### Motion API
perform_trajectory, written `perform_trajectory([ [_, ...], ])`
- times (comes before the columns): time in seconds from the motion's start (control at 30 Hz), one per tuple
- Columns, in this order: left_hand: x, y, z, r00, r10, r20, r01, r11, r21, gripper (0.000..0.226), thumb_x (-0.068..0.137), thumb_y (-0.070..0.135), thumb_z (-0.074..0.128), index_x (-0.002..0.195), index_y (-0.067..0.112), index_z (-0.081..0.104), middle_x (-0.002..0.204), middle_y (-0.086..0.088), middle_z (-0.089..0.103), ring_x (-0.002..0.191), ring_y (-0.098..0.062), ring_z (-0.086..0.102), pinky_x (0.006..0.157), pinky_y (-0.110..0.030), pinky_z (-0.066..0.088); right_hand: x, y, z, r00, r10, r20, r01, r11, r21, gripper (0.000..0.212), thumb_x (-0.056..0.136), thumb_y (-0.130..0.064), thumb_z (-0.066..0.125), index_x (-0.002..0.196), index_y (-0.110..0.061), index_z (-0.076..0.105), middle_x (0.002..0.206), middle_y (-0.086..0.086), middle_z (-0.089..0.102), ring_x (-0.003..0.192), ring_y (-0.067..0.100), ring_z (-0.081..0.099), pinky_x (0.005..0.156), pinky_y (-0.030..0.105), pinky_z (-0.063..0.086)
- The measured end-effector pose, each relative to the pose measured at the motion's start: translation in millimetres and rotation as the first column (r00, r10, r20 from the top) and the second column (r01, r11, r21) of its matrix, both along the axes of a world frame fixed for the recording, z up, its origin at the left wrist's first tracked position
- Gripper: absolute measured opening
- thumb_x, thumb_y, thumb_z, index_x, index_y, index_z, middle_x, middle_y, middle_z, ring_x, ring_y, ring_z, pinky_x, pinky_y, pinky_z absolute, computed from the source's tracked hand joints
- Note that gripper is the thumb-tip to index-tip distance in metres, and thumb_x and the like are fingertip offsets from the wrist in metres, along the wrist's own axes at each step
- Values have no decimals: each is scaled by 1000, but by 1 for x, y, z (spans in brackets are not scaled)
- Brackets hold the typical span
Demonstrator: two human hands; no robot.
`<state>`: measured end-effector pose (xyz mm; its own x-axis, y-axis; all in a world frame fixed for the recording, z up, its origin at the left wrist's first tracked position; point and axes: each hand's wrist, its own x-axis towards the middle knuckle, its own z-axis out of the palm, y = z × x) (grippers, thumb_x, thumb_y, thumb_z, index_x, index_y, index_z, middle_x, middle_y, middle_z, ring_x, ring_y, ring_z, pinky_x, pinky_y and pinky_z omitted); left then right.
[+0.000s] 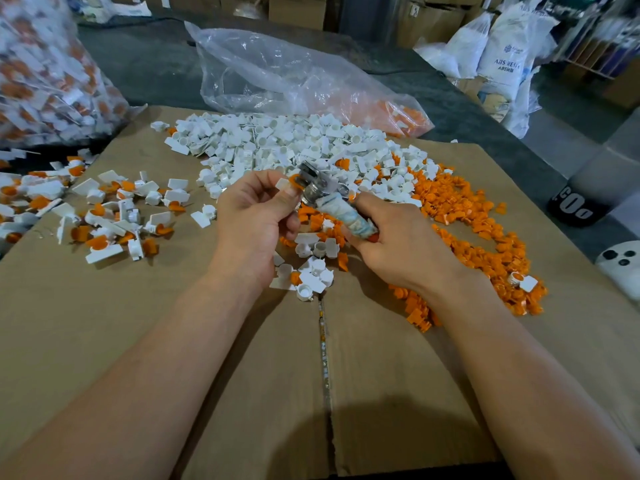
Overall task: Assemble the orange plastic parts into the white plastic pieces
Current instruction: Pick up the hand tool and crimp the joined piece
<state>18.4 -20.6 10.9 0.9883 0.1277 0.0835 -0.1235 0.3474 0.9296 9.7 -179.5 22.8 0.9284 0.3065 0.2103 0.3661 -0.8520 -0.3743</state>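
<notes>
Over cardboard [138, 323], left hand [252, 216] pinching white piece [282, 184], right hand [398, 244] gripping seemingly taped tool [343, 216]

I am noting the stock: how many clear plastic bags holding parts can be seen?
2. One full bag at the far left holds white-and-orange pieces; one almost empty bag lies behind the white pile, orange parts in its right corner. Others may be hidden off-frame.

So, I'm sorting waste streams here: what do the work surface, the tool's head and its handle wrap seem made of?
The work surface looks like brown cardboard, matte, with a flap seam down the middle. The tool's head seems metal: grey, with bright glints. The handle wrap, held by the right hand, is probably cloth or tape: pale, mottled, soft-looking.
</notes>
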Motion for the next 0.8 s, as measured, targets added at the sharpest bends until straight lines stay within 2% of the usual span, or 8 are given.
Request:
perform_trajectory([
  [0.1,1,0,-1,1000,4,-11,-4,1000,-1,25,86,-8,52,70,11,51,42,10,48,35,-5,41,36,-15,35,1,2,-2,1000,-9,-18,9,1000,-2,16,87,-23,56,101,-17,49,81,8,59,71,25,52,60,41,46],
  [0.4,0,-1,0,999,18,-41,-19,1000,-10,26,87,-8,51,69,12,49,38,10,45,30,-4,37,34,-15,33,1,5,-4,1000,-9,-28,8,1000,-12,17,85,-25,58,94,-16,46,77,10,58,69,28,52,59,42,44],
  [0.6,0,0,-2,998,34,-48,-34,999,5,27,86,-8,51,70,13,50,38,11,45,31,-4,37,34,-15,34,1,7,-4,1000,-10,-11,9,1000,-26,19,86,-25,57,98,-12,50,80,11,58,71,29,52,58,40,42],
  [0.73,0,1,-2,998,42,-52,-41,999,14,27,87,-9,50,70,13,50,39,11,45,31,-5,37,35,-15,34,0,8,-5,1000,-18,23,19,999,-39,17,83,-25,58,88,-17,43,70,3,50,67,26,49,52,33,35],
  [0.8,-1,1,-1,998,40,-39,-40,999,8,27,87,-9,50,70,12,51,39,10,45,31,-5,37,34,-15,34,-1,8,-5,999,-13,41,14,999,-30,17,83,-24,58,87,-18,42,69,3,49,67,28,50,53,34,36],
])
